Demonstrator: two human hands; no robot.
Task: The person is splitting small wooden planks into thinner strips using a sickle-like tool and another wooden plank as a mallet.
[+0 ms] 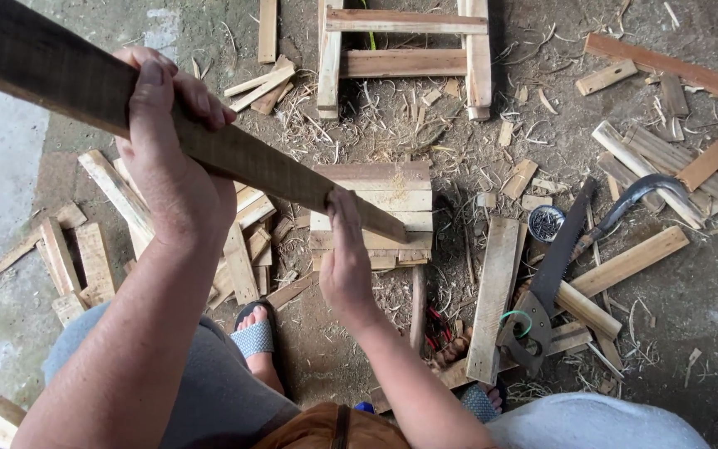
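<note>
Left hand: the left hand point(172, 158) is wrapped tight around a long dark plank point(209, 145), thumb on top, fingers curled over the far edge.
Right hand: the right hand point(346, 254) lies flat and open against the plank's lower end, fingers straight, not gripping.
Plank position: it is held in the air above the person's knees, over a small stack of pale boards point(376, 212) on the dirt floor.
Plank direction: its long axis runs on a slant from the upper left corner of the view down towards the centre; the near end points down-right at the stack, and the far end runs out of view.
Around it: wood offcuts and shavings cover the ground; a handsaw point(554, 274), a curved sickle point(637, 195) and a small tin of nails point(547, 223) lie to the right; a wooden frame point(405, 50) stands ahead.
Feet: a sandalled foot point(255, 337) rests below the plank.
Risk: only one hand truly grips, so the plank could probably swing or slide and drop towards the open sandals; the rough edge may also leave splinters in the flat palm.
</note>
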